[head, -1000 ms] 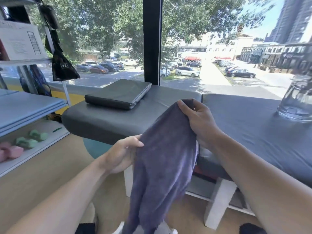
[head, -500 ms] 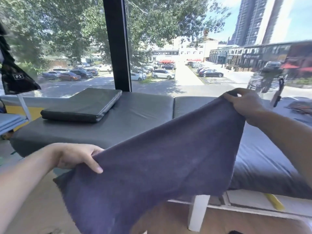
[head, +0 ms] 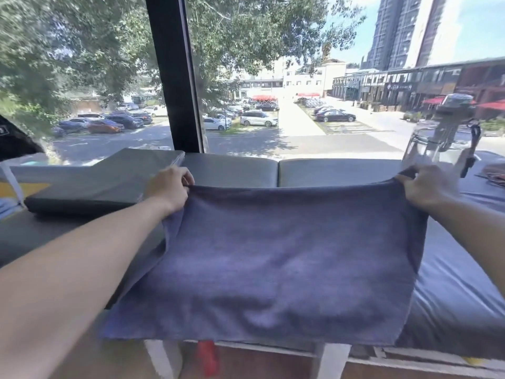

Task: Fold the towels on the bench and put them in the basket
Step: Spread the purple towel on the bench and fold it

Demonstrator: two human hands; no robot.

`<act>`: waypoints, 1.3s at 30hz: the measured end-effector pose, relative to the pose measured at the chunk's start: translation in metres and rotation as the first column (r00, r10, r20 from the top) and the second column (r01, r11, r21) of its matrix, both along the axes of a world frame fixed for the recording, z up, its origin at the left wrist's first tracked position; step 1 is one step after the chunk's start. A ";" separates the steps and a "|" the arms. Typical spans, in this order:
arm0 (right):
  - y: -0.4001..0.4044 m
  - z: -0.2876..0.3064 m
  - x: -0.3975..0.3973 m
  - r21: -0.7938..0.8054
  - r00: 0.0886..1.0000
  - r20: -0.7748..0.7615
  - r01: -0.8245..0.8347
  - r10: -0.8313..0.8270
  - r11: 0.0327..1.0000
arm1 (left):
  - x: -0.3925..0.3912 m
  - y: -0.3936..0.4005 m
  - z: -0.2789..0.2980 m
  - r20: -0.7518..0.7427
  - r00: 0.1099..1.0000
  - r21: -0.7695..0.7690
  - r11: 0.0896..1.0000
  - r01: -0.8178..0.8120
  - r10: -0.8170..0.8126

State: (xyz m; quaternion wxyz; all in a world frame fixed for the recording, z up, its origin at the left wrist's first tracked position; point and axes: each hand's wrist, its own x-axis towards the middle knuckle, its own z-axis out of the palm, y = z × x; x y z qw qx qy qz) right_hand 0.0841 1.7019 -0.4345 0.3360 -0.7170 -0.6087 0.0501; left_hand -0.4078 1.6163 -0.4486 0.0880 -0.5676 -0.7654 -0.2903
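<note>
Two hands, left [head: 170, 187] and right [head: 426, 187], pinch the towel [head: 273, 258] corners (spread over bench [head: 232, 170]); I judge folding comes next.

Towel [head: 276, 258] over bench [head: 235, 169], pad [head: 101, 184] left, bottle [head: 440, 140] right

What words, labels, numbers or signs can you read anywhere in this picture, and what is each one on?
No text here can be read for certain.
Dark shopfront sign across the street: pale lettering, too small and blurred to read.
Black bag at the left edge: a white label cut off by the frame, unreadable.
Purple towel, grey bench, folded dark mat and clear water bottle: no lettering visible.
</note>
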 end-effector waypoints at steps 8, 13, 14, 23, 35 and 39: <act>0.021 -0.029 0.000 -0.416 0.992 0.112 -0.001 0.052 0.910 | -0.010 0.018 -0.032 -0.022 0.985 -0.397 0.902 -0.167 0.172; 0.013 -0.026 0.009 -0.641 0.990 -0.140 -0.074 -0.022 0.764 | -0.012 0.012 -0.010 0.090 0.954 -0.649 0.744 -0.161 0.285; 0.013 -0.025 0.010 -0.645 0.982 -0.190 -0.119 -0.008 0.755 | -0.012 0.012 -0.007 0.108 0.946 -0.675 0.721 -0.155 0.305; 0.027 -0.029 -0.002 -0.091 0.920 -0.391 -0.058 0.018 0.994 | -0.013 0.028 -0.007 -0.053 0.958 -0.187 0.940 -0.286 0.281; 0.000 -0.009 0.031 -0.617 0.857 -0.496 -0.461 0.140 0.638 | -0.037 0.022 -0.023 0.307 0.877 -0.525 0.835 -0.168 0.369; -0.001 -0.007 0.027 -0.283 0.647 -0.728 -0.583 0.225 0.761 | -0.059 0.031 -0.041 0.195 0.899 -0.367 0.879 -0.304 0.392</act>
